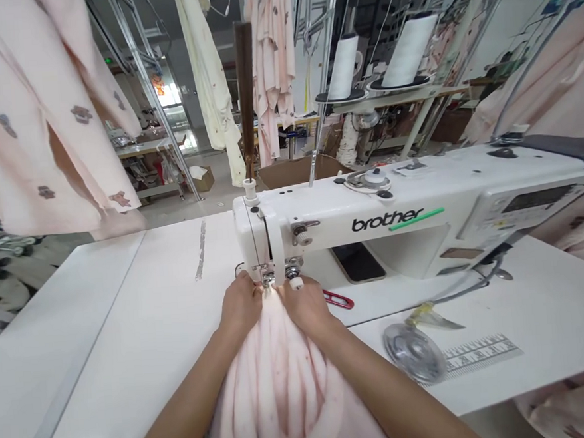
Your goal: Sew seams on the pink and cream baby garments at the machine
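Observation:
Pale pink fabric (283, 380), gathered in long folds, runs from my lap up to the presser foot (267, 279) of a white sewing machine (321, 210). My left hand (241, 301) grips the fabric's left edge just beside the needle area, its fingers curled. On the other side, my right hand (305, 305) holds the right edge, its fingertips partly hidden behind the machine's white knob (296, 283). Both hands are close to the presser foot, with the narrow bunched cloth between them. A red-handled tool (338, 300) lies just right of my right hand.
A phone (358, 262) lies under the machine arm. To the right are a clear round dish (415, 352), a yellow-wrapped pointed tool (431, 316) and a printed ruler strip (481, 356). Thread cones (344, 68) stand behind; printed pink garments (50, 129) hang at left.

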`<action>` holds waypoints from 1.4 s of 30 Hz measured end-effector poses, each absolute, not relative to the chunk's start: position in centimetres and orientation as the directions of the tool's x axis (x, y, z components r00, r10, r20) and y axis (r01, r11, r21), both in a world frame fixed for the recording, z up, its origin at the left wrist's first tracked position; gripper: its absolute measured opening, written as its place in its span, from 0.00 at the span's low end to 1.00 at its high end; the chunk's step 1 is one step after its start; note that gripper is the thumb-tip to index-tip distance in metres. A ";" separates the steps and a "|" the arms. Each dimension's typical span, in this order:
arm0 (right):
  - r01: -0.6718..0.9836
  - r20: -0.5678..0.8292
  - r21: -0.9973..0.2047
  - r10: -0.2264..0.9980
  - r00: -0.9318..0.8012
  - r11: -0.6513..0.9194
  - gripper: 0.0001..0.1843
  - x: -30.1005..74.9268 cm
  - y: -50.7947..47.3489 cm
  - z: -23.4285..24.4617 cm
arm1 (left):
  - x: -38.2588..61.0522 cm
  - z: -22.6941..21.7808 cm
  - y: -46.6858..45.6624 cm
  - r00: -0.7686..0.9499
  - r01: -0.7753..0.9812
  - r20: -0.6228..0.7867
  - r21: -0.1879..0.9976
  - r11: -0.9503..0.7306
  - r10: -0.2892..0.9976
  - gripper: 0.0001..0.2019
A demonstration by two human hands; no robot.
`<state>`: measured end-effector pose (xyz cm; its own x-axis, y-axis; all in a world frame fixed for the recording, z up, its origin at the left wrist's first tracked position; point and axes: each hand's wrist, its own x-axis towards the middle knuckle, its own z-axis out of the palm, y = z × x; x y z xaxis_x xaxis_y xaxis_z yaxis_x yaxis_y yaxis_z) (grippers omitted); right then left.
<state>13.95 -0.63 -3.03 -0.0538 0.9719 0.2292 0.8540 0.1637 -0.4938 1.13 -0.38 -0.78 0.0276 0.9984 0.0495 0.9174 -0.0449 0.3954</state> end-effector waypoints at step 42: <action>0.661 0.264 -0.675 0.944 -0.199 0.328 0.16 16.3 -1.1 -3.7 | -0.2 -0.9 0.4 0.083 0.742 -0.029 0.669 -0.043 0.996 0.03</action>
<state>16.27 -1.11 -3.70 -0.1991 0.9437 0.2640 0.6609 0.3282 -0.6749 -0.16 0.41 -0.90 0.0832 0.9961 -0.0288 0.7423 -0.0427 0.6687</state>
